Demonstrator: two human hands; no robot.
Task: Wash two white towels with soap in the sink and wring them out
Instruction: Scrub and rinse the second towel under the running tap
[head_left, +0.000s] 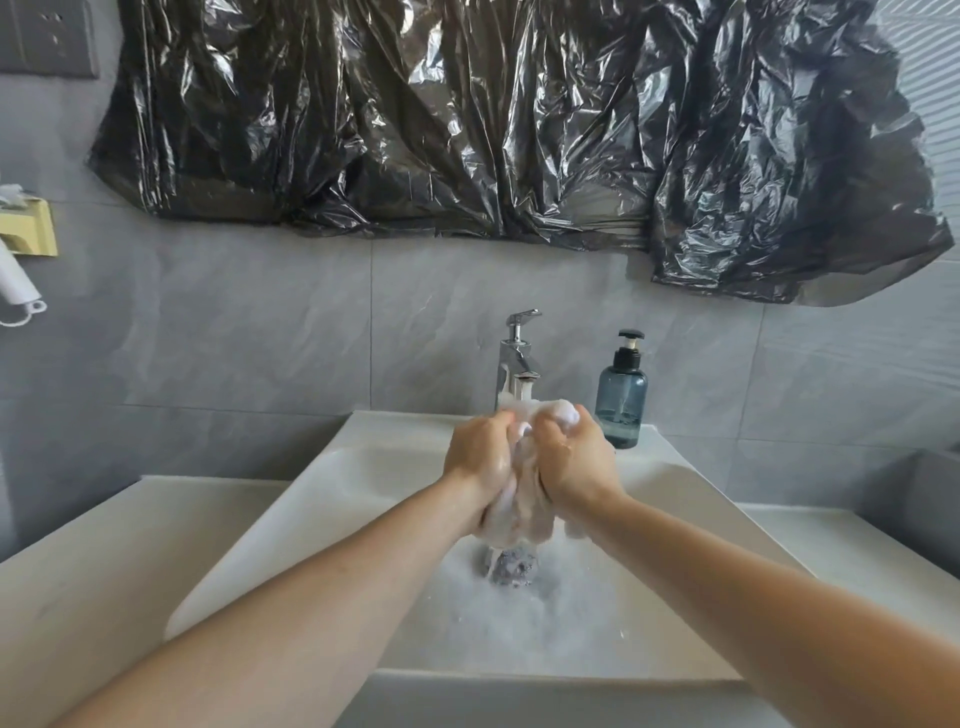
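head view: both hands raised over the white sink (291, 499), just in front of the chrome faucet (515, 358). left hand (480, 457) and right hand (574, 460) side by side, knuckles up, fingers curled tight round one bunched, sudsy white towel (519, 512). lather on the fingertips (563, 413) and clinging to the hanging end of the cloth. foam spread over the basin floor, with a grey drain (511, 569) showing straight below the towel. a blue-grey soap pump bottle (621, 400) upright on the sink ledge, just right of the faucet. black plastic sheeting (493, 119) hung over the wall above. second towel not to be made out; possibly hidden under the foam, cannot tell. running water from the spout likewise too unclear to call.

likely step: scrubbing or squeezing the soaped towel. to do it well: keep the fists close together, rub one bunch against the other, then shift the grip along the cloth so no part goes unwashed. keep it low over the basin so suds fall in, not on the counter. for wringing, twist the fists opposite ways, firmly, until the dripping stops.
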